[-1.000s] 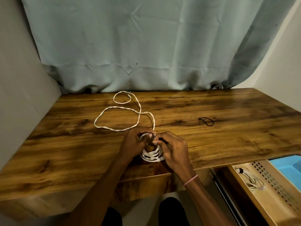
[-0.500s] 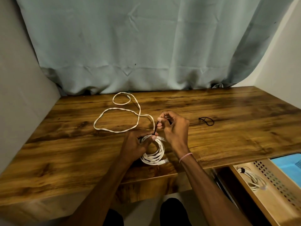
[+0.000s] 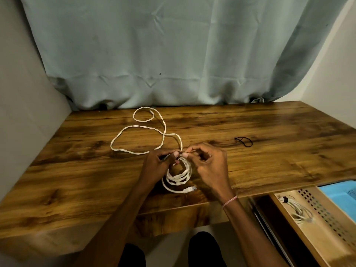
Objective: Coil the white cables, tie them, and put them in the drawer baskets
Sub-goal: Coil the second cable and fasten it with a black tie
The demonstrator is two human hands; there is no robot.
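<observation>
1. The coiled white cable (image 3: pixel 179 175) lies flat on the table (image 3: pixel 269 160) near its front edge. Its plug (image 3: pixel 190 189) trails off at 5 o'clock, and both my grips meet at the coil's 12 o'clock.
2. My left hand (image 3: pixel 157 163), at the coil's 10 o'clock, pinches the top strands along with what looks like a thin dark tie (image 3: pixel 163 158). My right hand (image 3: pixel 210 163), at 2 o'clock, is pinched on something fine there, too small to name for sure.
3. Both hands are equally near. I judge the cinching pull must run from 9 to 3 o'clock, across the strands.
4. Half a second ago my right hand was raised toward 12 o'clock, drawing the tie up. It has now dropped level with the left, fingertips almost touching.
5. A loose white cable (image 3: pixel 138 130) sprawls at 11 o'clock and runs up to my fingers; I cannot tell whether it joins the coil. A spare black tie (image 3: pixel 243 142) lies at 2 o'clock. The drawer basket (image 3: pixel 327 218), at 4 o'clock, holds a tied cable (image 3: pixel 297 211).
</observation>
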